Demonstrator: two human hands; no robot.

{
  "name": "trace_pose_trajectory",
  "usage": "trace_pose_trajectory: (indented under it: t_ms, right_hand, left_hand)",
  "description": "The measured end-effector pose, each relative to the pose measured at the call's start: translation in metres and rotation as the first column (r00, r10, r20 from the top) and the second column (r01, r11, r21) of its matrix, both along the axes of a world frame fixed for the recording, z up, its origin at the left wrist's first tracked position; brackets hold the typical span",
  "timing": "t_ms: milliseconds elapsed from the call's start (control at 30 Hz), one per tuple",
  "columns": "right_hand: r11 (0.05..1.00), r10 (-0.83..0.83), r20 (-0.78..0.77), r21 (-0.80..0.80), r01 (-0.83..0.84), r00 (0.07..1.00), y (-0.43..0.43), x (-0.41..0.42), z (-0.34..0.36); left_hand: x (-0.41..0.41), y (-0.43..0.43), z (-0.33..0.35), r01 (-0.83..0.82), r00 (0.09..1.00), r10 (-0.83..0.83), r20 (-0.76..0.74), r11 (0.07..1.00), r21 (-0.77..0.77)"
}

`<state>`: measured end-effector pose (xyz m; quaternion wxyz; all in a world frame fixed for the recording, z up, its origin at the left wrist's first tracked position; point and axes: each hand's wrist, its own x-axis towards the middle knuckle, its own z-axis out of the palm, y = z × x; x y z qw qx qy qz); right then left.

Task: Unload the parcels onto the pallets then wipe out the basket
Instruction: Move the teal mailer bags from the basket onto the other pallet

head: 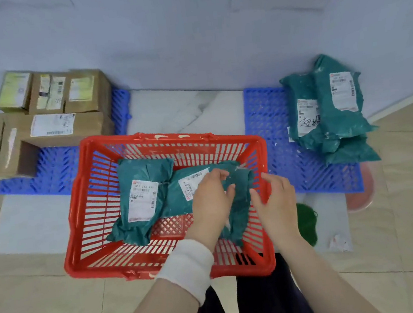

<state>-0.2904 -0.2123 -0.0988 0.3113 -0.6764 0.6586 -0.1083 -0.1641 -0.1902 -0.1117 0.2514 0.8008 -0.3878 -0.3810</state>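
Now reaching into the red plastic basket [85,197], both hands down on the nearer teal parcel [179,198]. Left hand [210,205] pinching the crumpled wrap near its middle, fingers curled closed on the film; right hand [274,200] coming in at the parcel's right end beside the basket wall, fingers bent but partly hidden, so cannot tell whether that grip has closed on anything. Best done by gathering a full fold of wrap rather than a thin edge, supporting the underside, lifting straight up clear of the slatted wall, then swinging right to the blue pallet [267,112] where matching teal bags [335,114] already lie stacked. Soft, wrinkled polybag material, likely slippery and floppy, white printed labels stuck flat on top. Second teal parcel [140,198] lying alongside to the left, touching the first, still to go. Rigid lattice basket, open slots all round. Taped brown cartons [65,114] sitting on the left blue pallet [54,172]. Something green [307,222] on the floor just right of the basket, possibly the wiping cloth.
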Motion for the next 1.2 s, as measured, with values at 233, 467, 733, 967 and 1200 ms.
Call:
trace_pose_trajectory:
  t_ms: [233,467,733,967,1200]
  right_hand:
    - [0.925,-0.011,0.108,0.380,-0.031,0.994,0.045,0.072,-0.020]
    - [0.688,0.044,0.159,0.711,-0.145,0.986,0.048,0.134,-0.073]
    - [0.664,-0.167,0.136,0.748,0.009,0.977,0.066,0.202,-0.132]
    - [0.570,-0.450,0.089,0.794,0.209,0.889,0.086,0.237,-0.186]
    - [0.585,-0.581,0.167,0.766,0.266,0.797,0.085,0.210,-0.125]
  left_hand:
    - [0.081,0.055,-0.021,-0.107,0.994,0.108,0.004,0.972,0.211]
    - [0.150,0.087,-0.063,-0.301,0.951,0.301,0.066,0.859,0.415]
    - [0.205,0.092,-0.119,-0.232,0.960,0.278,-0.038,0.864,0.448]
    - [0.214,0.085,-0.160,-0.231,0.970,0.237,0.044,0.860,0.455]
    - [0.210,0.088,-0.104,-0.161,0.953,0.259,-0.156,0.870,0.466]
